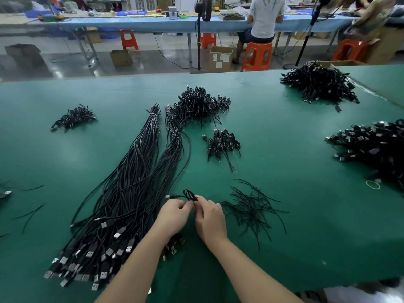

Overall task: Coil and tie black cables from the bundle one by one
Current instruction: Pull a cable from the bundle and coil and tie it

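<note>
Your small coiled black cable (189, 196) sits between your left hand (175, 216) and right hand (210, 219), pinched by both, loops upright, plug end sticking out left. The long bundle (135, 186) of black cables lies stretched on the green worktop (295, 237) just left of your hands, USB plugs fanned near you, far ends tied. Loose black ties (251, 209) are scattered just right of your hands.

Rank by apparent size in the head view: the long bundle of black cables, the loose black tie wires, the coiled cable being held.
1. Long bundle of black cables
2. Loose black tie wires
3. Coiled cable being held
</note>
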Demonstrator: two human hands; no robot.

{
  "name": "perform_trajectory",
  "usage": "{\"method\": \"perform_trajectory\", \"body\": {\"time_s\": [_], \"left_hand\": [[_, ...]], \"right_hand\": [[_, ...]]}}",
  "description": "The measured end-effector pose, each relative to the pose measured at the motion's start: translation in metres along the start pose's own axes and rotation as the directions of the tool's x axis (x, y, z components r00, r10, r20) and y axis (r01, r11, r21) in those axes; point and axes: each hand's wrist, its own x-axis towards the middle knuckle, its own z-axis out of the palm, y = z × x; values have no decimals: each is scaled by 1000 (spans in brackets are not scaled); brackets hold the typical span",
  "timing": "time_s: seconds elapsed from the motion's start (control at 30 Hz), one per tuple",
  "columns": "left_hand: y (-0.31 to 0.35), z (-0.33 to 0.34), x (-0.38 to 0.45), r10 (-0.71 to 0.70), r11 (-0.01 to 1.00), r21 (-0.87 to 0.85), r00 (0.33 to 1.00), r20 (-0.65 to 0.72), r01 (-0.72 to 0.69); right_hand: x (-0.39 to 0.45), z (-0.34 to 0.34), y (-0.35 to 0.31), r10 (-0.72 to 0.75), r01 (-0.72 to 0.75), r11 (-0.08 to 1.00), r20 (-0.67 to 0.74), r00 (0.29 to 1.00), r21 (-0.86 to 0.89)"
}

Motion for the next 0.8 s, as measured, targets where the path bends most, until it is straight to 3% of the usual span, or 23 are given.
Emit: {"method": "perform_trajectory", "body": {"time_s": [0.1,0.17,0.23,0.3,0.4,0.53,0.63,0.73,0.8], "left_hand": [[-2,-5,-6,149,961,238,989,-1,-145],[-6,-9,-12,313,868,413,949,-24,-276],[-10,-12,-15,548,688,573,836,-7,-446],[-15,-14,-14,748,476,665,662,38,-576],[-17,-17,-12,857,323,747,515,30,-581],[-16,-22,-6,829,257,805,549,101,-536],[-15,-25,-2,831,226,798,538,141,-558],[-16,-21,1,858,274,757,507,87,-593],[-15,-17,0,833,358,721,552,40,-593]], "right_hand": [[1,1,-1,22,-21,1000,6,1000,-22],[1,0,-1,32,-31,999,22,999,-22],[1,-1,-1,36,-35,999,44,998,-30],[3,-2,-1,36,-31,997,72,997,-65],[6,-4,-2,20,-4,993,130,991,-118],[7,-6,1,7,12,996,204,979,-93],[7,-10,3,16,2,998,259,966,-68],[7,-12,4,32,-12,997,301,953,-70],[7,-13,4,33,-14,998,323,946,-60]]}}
